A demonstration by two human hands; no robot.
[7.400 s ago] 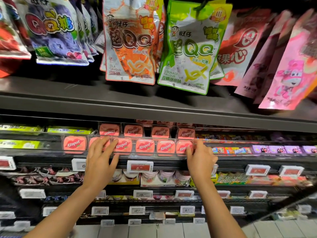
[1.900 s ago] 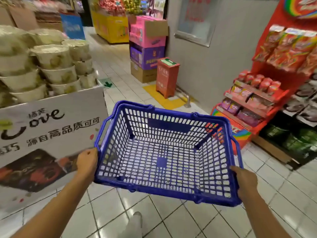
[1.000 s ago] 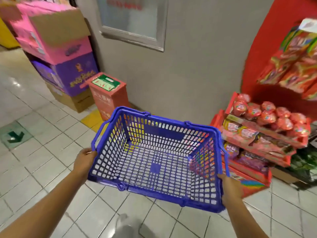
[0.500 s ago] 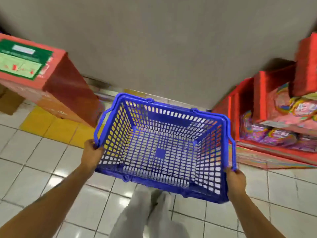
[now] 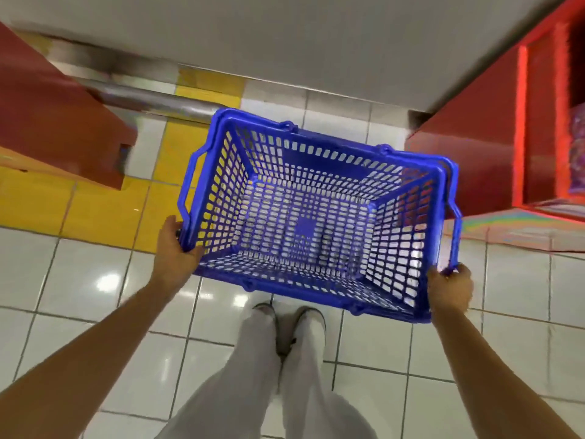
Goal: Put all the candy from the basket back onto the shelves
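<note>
Blue lattice basket (image 5: pixel 319 172); white and yellow floor tiles (image 5: pixel 95 210); perhaps rainbow-striped stand (image 5: pixel 512 223).

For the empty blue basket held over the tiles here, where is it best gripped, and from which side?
Grip the blue perforated plastic basket at its near rim corners, from the sides, as the left hand and right hand do: both handles are folded down along the rim.

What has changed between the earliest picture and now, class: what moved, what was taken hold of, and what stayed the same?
The hands left the candy tins on the shelf and took hold of the blue basket. The view swung from the shelves down toward the tiled floor by the grey wall, as if to set the basket down. Over the last two seconds the left hand and right hand kept gripping its near corners, and it stayed empty.
</note>
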